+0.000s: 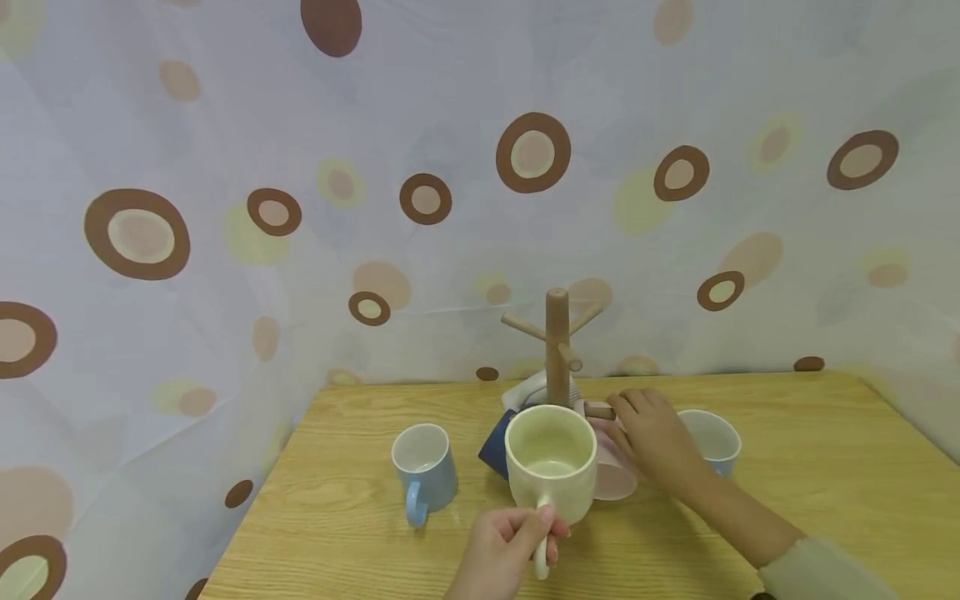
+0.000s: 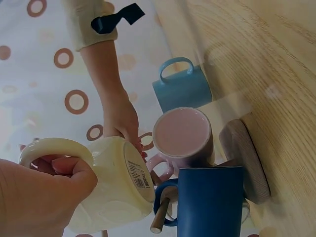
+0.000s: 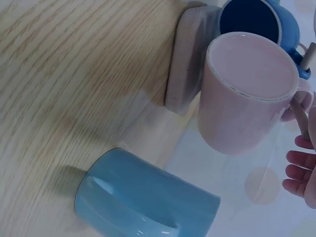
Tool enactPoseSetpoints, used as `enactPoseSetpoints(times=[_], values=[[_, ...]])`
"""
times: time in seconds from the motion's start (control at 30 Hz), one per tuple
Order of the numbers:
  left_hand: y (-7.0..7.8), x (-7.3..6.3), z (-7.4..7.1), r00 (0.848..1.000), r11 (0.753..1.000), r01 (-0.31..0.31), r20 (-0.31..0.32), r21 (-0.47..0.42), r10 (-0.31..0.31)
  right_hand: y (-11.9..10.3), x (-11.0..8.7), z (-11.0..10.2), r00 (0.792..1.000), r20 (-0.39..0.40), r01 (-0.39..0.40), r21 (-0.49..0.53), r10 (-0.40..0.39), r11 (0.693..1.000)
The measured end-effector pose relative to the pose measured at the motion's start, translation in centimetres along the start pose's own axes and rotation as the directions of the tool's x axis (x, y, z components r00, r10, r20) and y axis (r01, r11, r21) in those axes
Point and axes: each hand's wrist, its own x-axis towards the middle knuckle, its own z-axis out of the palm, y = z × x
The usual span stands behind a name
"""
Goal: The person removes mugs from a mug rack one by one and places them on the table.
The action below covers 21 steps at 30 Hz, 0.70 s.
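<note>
My left hand (image 1: pixel 504 552) grips a cream mug (image 1: pixel 573 493) by its handle and holds it upright in front of the wooden mug tree (image 1: pixel 557 354). In the left wrist view the mug's labelled base faces the camera. My right hand (image 1: pixel 658 433) pinches the end of a lower right peg (image 1: pixel 598 410). On that peg a pink mug (image 3: pixel 237 113) hangs by its handle. A dark blue mug (image 2: pixel 210 202) hangs on another lower peg, partly hidden behind the cream mug in the head view. Behind the post a white mug (image 1: pixel 525 392) shows in part.
A light blue mug (image 1: pixel 437 482) stands on the wooden table (image 1: pixel 330 517) to the left, handle toward me. Another light blue mug (image 1: pixel 722 442) stands at the right, partly behind my right hand. Upper pegs (image 1: pixel 522 326) of the tree hold nothing. A patterned curtain (image 1: pixel 450 100) hangs behind.
</note>
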Motion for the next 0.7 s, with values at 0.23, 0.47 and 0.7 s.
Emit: enactPoseSetpoints(times=[0.23, 0.47, 0.7], values=[[-0.3, -0.3, -0.7, 0.999, 0.999, 0.037, -0.012, 0.006, -0.037, 0.4, 0.3, 0.9, 0.983, -0.098, 0.147, -0.068, -0.153, 0.987], [-1.3, -1.1, -2.2, 1.0, 0.999, -0.002, -0.001, 0.045, 0.002, 0.0, 0.5, 0.8, 0.988, -0.006, 0.152, -0.12, -0.154, 0.981], [-1.8, -1.5, -3.6, 0.998, 0.996, -0.059, -0.033, 0.066, 0.061, 0.1, 0.5, 0.6, 0.984, -0.003, 0.175, -0.191, -0.179, 0.966]])
